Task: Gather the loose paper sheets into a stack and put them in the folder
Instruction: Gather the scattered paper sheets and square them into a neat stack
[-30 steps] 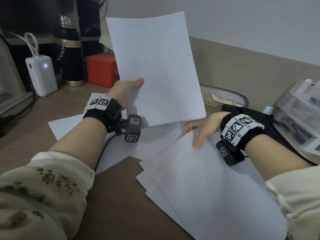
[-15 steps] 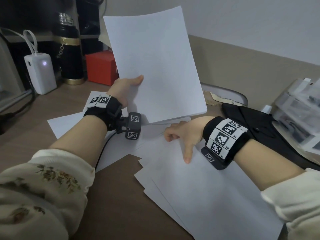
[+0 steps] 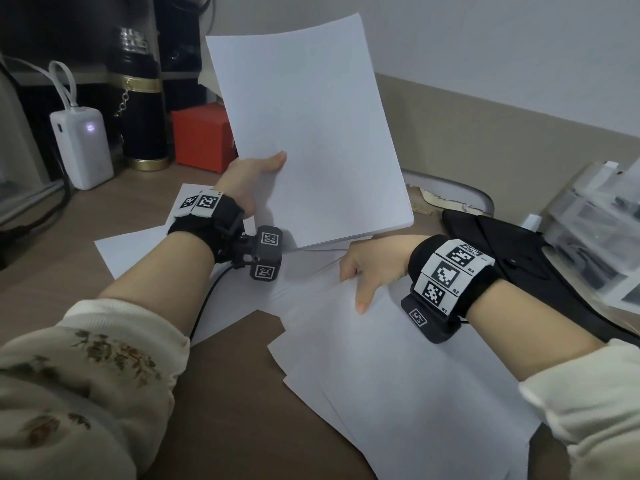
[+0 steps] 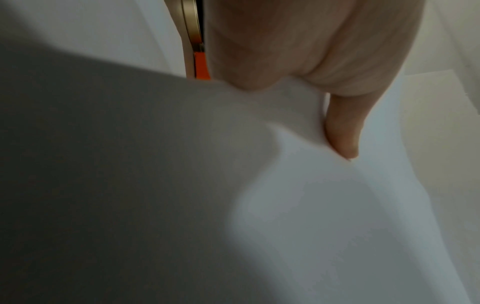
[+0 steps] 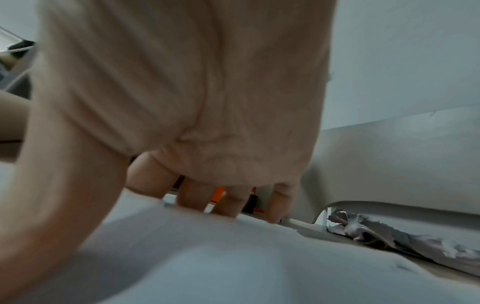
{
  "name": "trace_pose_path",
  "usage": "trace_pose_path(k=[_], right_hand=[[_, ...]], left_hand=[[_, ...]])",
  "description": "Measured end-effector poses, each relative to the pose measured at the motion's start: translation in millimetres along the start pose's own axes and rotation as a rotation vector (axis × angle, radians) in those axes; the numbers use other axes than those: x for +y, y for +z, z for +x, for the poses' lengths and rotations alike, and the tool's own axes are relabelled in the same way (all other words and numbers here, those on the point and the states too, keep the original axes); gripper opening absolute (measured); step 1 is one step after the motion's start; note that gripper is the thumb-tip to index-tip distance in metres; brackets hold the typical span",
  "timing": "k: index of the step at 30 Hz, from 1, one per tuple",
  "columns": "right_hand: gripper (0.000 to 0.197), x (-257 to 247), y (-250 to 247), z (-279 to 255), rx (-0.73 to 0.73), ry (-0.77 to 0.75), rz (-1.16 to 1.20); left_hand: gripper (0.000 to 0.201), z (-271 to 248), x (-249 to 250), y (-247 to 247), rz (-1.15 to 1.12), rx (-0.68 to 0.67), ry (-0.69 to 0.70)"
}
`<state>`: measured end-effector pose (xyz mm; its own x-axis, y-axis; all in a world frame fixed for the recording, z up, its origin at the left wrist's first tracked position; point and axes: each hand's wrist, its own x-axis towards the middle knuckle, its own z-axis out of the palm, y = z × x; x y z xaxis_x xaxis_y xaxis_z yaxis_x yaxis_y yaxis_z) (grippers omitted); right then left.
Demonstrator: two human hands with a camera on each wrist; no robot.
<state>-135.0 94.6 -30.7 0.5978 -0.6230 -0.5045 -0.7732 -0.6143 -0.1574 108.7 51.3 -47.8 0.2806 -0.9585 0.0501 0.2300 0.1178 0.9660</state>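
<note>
My left hand (image 3: 263,171) holds a stack of white sheets (image 3: 311,133) upright above the desk, thumb on the front and fingers hidden behind. In the left wrist view the thumb (image 4: 342,133) presses the stack (image 4: 285,205). Several loose sheets (image 3: 398,375) lie fanned on the brown desk in front of me. My right hand (image 3: 360,275) grips the far edge of the top sheet, thumb on top and fingers curled over the edge, as the right wrist view shows on that sheet (image 5: 207,257). A flat black case (image 3: 519,251), perhaps the folder, lies to the right.
More sheets (image 3: 138,247) lie under my left forearm. At the back left stand a white power bank (image 3: 83,147), a black flask (image 3: 142,109) and a red box (image 3: 202,138). Clear plastic drawers (image 3: 595,230) sit at the right edge.
My right hand has slid left along the loose sheets and curled its fingers over the top sheet's far edge. The stack in my left hand has barely moved.
</note>
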Motion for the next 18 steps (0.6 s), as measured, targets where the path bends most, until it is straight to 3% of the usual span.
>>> trace_pose_path(k=[1, 4, 5, 7, 9, 11, 13, 18], right_hand=[[0.027, 2, -1, 2, 0.012, 0.006, 0.012], [0.018, 7, -7, 3, 0.1, 0.036, 0.014], [0.028, 11, -10, 5, 0.149, 0.041, 0.033], [0.039, 22, -17, 7, 0.294, 0.073, 0.057], [0.022, 35, -23, 8, 0.434, 0.1, 0.032], [0.039, 50, -28, 10, 0.563, 0.163, 0.027], [0.029, 60, -34, 10, 0.741, 0.204, 0.124], [0.01, 72, -60, -3, 1.042, 0.318, 0.285]], left_hand=[[0.079, -1, 1, 0, 0.001, 0.003, -0.009], [0.048, -9, 7, 6, -0.019, -0.02, -0.016], [0.042, -9, 9, 6, -0.02, -0.018, -0.018], [0.045, -10, 14, 4, -0.039, -0.033, -0.019], [0.053, -12, 18, 1, -0.065, -0.082, -0.031], [0.034, -18, 22, 1, -0.131, -0.157, -0.033], [0.025, -20, 24, 3, -0.171, -0.21, -0.028], [0.027, -23, 30, 4, -0.175, -0.28, -0.005]])
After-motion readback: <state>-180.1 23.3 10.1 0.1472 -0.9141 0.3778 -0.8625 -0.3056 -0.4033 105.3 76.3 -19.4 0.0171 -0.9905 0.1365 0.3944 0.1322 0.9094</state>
